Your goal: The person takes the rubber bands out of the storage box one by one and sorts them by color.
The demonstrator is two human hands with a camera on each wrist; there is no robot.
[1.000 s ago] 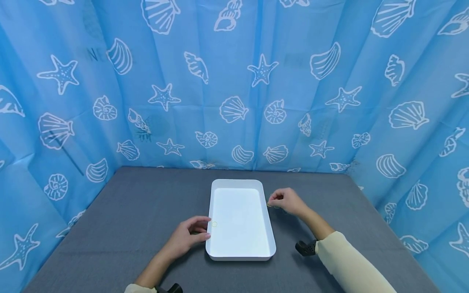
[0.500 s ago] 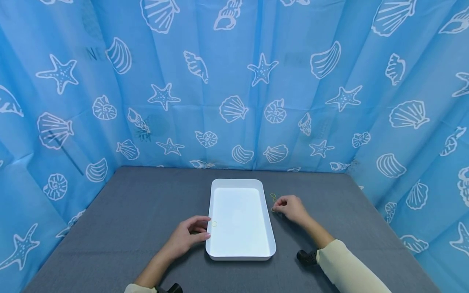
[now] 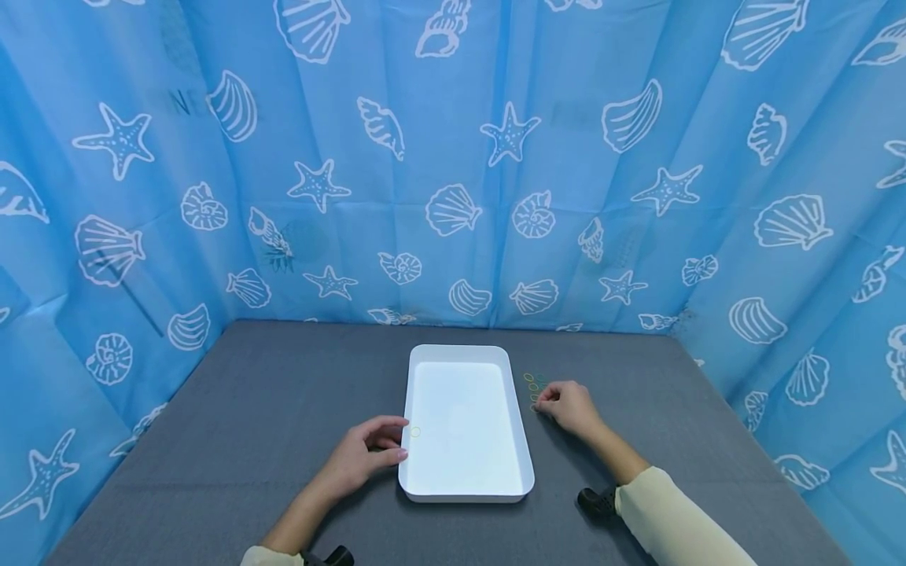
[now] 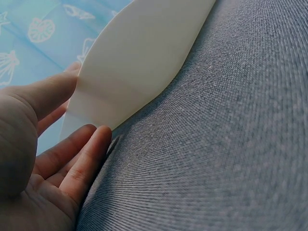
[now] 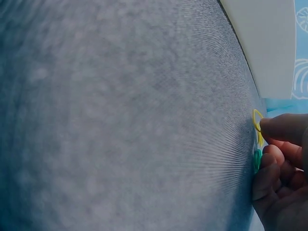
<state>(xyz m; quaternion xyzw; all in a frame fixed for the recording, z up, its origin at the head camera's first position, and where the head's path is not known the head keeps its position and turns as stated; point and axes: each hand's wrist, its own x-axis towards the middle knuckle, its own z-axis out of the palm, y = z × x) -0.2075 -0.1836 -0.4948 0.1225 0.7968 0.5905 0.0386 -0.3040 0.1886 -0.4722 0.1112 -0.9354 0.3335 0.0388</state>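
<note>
A white rectangular tray lies on the grey cloth. My left hand rests at its left side, fingertips and thumb touching the wall near the rim. One pale yellow rubber band shows inside the tray by that wall. To the right of the tray, my right hand pinches a yellow rubber band between thumb and finger, close over the cloth. Several yellow rubber bands lie in a row beside it, with green rubber bands next to them, partly hidden by the fingers.
Grey cloth covers the table around the tray. A blue curtain with white shell and starfish prints hangs behind and along both sides. Black wrist cameras sit at both cuffs.
My right hand has moved away from the tray's right wall, rightward and slightly towards me, uncovering the row of yellow and green rubber bands. The left hand and tray stay put.
</note>
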